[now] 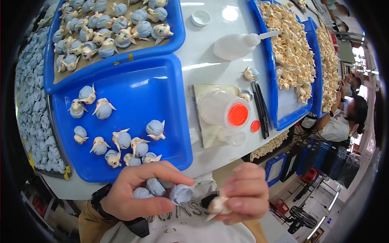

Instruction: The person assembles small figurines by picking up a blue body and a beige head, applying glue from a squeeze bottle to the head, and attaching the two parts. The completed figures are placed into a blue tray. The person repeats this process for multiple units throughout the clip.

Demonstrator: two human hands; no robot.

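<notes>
My left hand (135,192) is curled around several blue-grey doll hair pieces (181,194), one of them out near the fingertips. To its right, my right hand (247,194) pinches a cream doll head part (219,205) with a pointed ear between thumb and fingers. The two hands are apart, in front of my body. Just beyond the left hand lies a blue tray (137,95) with several doll heads (155,129), cream-faced with blue-grey hair, scattered in it.
Another blue tray (181,24) at the far left is filled with similar heads. Loose hair pieces (36,109) fill a bin at the left edge. Cream parts (287,48) fill trays at right. A white squeeze bottle (233,46), a clear jar (214,106) and black tweezers (261,109) occupy the middle. A co-worker (336,123) sits farther right.
</notes>
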